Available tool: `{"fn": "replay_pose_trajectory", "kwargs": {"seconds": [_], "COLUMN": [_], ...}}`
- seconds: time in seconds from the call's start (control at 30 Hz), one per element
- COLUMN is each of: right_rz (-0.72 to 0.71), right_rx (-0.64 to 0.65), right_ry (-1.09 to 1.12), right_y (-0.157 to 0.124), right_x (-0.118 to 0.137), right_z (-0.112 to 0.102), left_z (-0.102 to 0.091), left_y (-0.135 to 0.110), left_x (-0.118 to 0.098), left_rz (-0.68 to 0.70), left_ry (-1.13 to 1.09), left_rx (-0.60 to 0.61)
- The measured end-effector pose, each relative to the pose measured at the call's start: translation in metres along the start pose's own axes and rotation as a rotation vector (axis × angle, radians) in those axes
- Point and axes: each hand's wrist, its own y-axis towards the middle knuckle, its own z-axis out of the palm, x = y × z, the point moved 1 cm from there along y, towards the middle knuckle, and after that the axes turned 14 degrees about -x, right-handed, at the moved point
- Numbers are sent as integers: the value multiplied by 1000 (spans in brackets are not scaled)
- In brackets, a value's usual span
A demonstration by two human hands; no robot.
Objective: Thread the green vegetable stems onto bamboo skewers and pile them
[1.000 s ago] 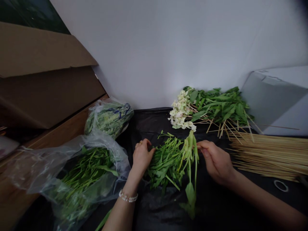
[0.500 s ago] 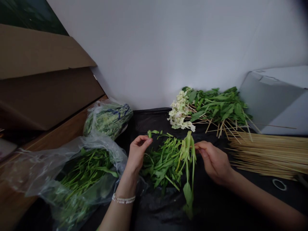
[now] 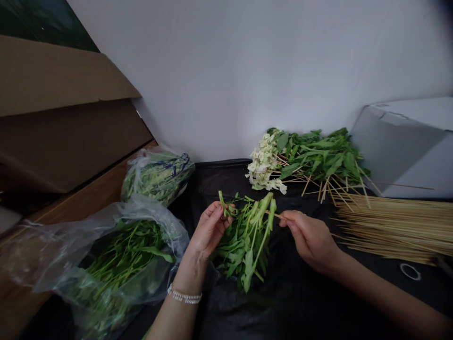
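Two bare hands over a tabletop covered in black sheeting. The left hand pinches a short green sprig b/w thumb and fingers, stem end up, leaves low. The right hand grips a thin wooden stick, thumb and fingers closed on it. Pale-green stems hang from the stick's far part, leaves drooping down-left over a loose heap of greens.

The stick runs approx. crosswise from the right hand toward the left one. The sprig lies left of the stems, about level w/ them — near but apart — and stands close to upright, i.e. across the stick's line. The left hand is nearer the heap; the right is nearer a bundle of sticks lying sideways at far right.

Hard to make out: the stick's tip, lost among stems; the right hand's lower fingers, tucked out of sight; the contents of a clear bag at left, partly veiled by plastic — plus a dark object, cut off by the right edge.
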Motion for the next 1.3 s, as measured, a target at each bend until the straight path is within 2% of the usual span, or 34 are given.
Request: {"fn": "replay_pose_trajectory", "kwargs": {"seconds": [0.23,0.43,0.77,1.3], "right_rz": [-50,5,-3,11], "right_rx": [100,153,196,224], "right_ry": [-69,-127,-120,-125], "right_y": [-4,-8,-9,-10], "right_x": [-1,-5,-5,-5], "right_z": [8,11,12,13], "left_z": [5,6,9,7], "left_y": [-4,-3,-4,-3], "left_x": [10,14,15,15], "left_rz": [27,22,36,-21], "left_ry": [132,142,139,103], "left_rx": [26,31,30,-60]}}
